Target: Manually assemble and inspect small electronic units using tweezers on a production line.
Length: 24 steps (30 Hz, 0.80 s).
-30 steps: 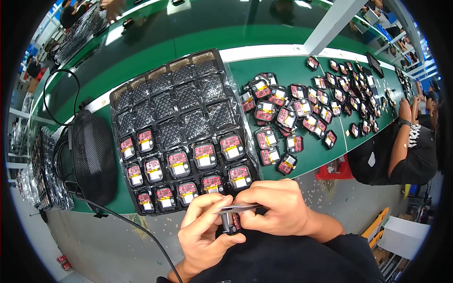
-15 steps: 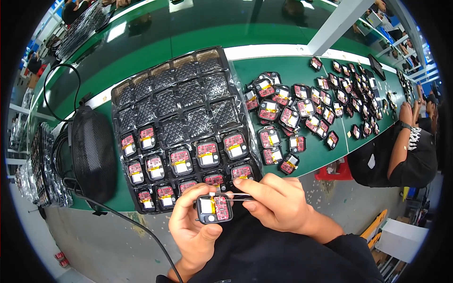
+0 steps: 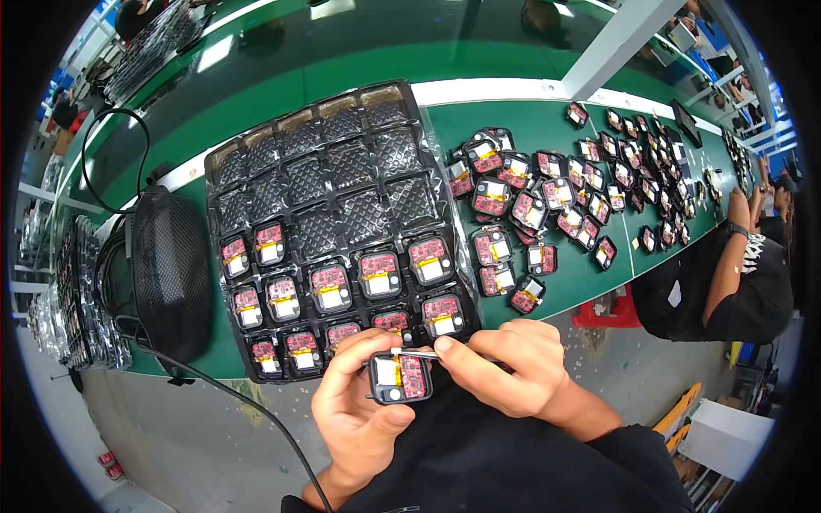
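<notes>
Between the thumb and fingers of my left hand (image 3: pixel 359 402) sits a square black device housing (image 3: pixel 400 379), tilted toward me. Inside it are a red circuit board, a silvery-white block and yellow tape. My right hand (image 3: pixel 517 368) is closed around metal tweezers (image 3: pixel 416 353). Their tips meet a small white piece at the housing's top edge; whether they grip it, I cannot tell. Just beyond my hands lies a black plastic tray (image 3: pixel 321 231), its nearer pockets filled with similar housings.
To the right, many loose housings (image 3: pixel 530 209) lie heaped on the green table (image 3: pixel 581 286). A black mesh-like bag (image 3: pixel 171 274) and a dark cable (image 3: pixel 256 409) are at the left. Farther right, a co-worker's arm (image 3: pixel 727 261) reaches over the table.
The tweezers' prongs, apart before, are now close together and lie along the housing's top edge. My right hand has turned, and the housing has shifted slightly right.
</notes>
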Each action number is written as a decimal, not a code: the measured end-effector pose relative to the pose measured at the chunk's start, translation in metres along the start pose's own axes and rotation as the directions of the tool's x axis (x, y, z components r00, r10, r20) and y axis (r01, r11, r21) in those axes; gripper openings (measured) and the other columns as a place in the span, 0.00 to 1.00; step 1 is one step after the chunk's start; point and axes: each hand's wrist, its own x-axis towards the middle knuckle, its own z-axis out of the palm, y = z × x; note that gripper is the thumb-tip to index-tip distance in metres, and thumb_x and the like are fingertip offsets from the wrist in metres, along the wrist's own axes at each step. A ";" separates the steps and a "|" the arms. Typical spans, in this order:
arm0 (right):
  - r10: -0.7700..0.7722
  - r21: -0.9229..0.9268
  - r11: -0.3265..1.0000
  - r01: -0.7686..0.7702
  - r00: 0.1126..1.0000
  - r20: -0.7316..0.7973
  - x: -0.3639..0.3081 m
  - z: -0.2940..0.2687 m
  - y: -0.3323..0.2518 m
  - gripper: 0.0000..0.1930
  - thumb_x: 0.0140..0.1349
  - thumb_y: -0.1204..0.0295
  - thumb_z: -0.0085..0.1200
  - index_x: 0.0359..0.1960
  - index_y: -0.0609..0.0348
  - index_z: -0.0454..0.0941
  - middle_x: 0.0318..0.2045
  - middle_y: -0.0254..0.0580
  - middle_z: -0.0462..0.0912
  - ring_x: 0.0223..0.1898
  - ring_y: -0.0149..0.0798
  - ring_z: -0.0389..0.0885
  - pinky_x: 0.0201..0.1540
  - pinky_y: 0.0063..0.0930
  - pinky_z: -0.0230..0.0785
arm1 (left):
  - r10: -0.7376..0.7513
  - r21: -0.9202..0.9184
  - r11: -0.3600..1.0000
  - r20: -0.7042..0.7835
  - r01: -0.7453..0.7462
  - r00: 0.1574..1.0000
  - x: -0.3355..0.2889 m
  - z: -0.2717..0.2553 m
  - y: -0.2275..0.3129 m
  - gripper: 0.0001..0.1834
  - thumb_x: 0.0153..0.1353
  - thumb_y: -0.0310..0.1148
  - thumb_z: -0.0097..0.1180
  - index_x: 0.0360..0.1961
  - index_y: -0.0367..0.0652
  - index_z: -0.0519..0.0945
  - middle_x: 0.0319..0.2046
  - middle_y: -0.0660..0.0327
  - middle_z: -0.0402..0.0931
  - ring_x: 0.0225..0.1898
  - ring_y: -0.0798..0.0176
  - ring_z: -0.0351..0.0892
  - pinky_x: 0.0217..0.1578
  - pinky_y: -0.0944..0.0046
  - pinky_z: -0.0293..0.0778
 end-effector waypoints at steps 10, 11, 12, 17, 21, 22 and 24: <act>0.017 0.015 1.000 -0.017 0.999 -0.028 0.002 -0.002 -0.001 0.17 0.50 0.73 0.66 0.44 0.56 0.89 0.25 0.29 0.76 0.16 0.24 0.67 0.17 0.21 0.57 | -0.010 0.016 1.000 -0.020 0.010 1.000 0.002 0.001 -0.003 0.46 0.51 0.53 0.78 0.61 0.31 0.72 0.57 0.50 0.71 0.54 0.53 0.82 0.54 0.51 0.85; 0.011 0.008 1.000 -0.011 1.000 -0.020 0.001 -0.002 0.000 0.17 0.50 0.73 0.67 0.44 0.56 0.89 0.25 0.29 0.76 0.16 0.24 0.67 0.17 0.21 0.57 | -0.004 0.031 0.999 -0.015 0.005 1.000 0.003 0.000 -0.004 0.46 0.52 0.53 0.78 0.61 0.31 0.71 0.57 0.50 0.71 0.54 0.53 0.82 0.54 0.51 0.85; 0.011 0.010 1.000 -0.011 1.000 -0.019 0.001 -0.002 0.001 0.17 0.50 0.73 0.67 0.44 0.56 0.89 0.25 0.29 0.76 0.16 0.24 0.67 0.17 0.21 0.57 | 0.001 0.047 0.999 -0.011 -0.001 1.000 0.002 -0.001 -0.004 0.46 0.52 0.53 0.78 0.61 0.31 0.71 0.57 0.50 0.72 0.54 0.53 0.82 0.54 0.51 0.85; -0.013 0.026 1.000 0.013 1.000 -0.007 -0.002 0.002 0.001 0.18 0.48 0.73 0.67 0.44 0.57 0.89 0.24 0.29 0.76 0.16 0.25 0.68 0.17 0.21 0.57 | -0.041 -0.012 0.999 0.013 0.041 0.999 -0.001 -0.002 -0.002 0.43 0.53 0.48 0.79 0.61 0.27 0.74 0.59 0.50 0.71 0.61 0.57 0.74 0.64 0.57 0.70; 0.040 0.119 0.992 -0.042 0.999 0.022 0.001 0.003 0.001 0.17 0.49 0.75 0.68 0.44 0.59 0.88 0.24 0.31 0.77 0.17 0.27 0.72 0.17 0.23 0.61 | -0.038 -0.008 0.999 0.000 0.038 0.999 0.001 -0.002 -0.002 0.43 0.53 0.48 0.79 0.60 0.27 0.75 0.59 0.50 0.71 0.61 0.58 0.74 0.64 0.58 0.70; 0.112 0.208 0.971 -0.117 0.993 0.034 0.003 0.004 0.000 0.16 0.48 0.77 0.70 0.42 0.59 0.88 0.25 0.31 0.79 0.17 0.29 0.74 0.17 0.24 0.63 | -0.037 -0.008 0.999 0.000 0.037 0.999 0.001 -0.002 -0.002 0.43 0.53 0.48 0.79 0.60 0.27 0.75 0.59 0.50 0.71 0.61 0.58 0.74 0.64 0.58 0.70; 0.182 0.296 0.936 -0.190 0.982 0.053 0.003 0.004 0.000 0.15 0.48 0.79 0.72 0.40 0.58 0.88 0.25 0.31 0.81 0.17 0.31 0.77 0.18 0.25 0.66 | -0.032 -0.014 0.999 0.009 0.032 0.999 0.001 -0.003 -0.002 0.43 0.54 0.47 0.79 0.60 0.27 0.75 0.59 0.50 0.71 0.61 0.58 0.74 0.63 0.58 0.70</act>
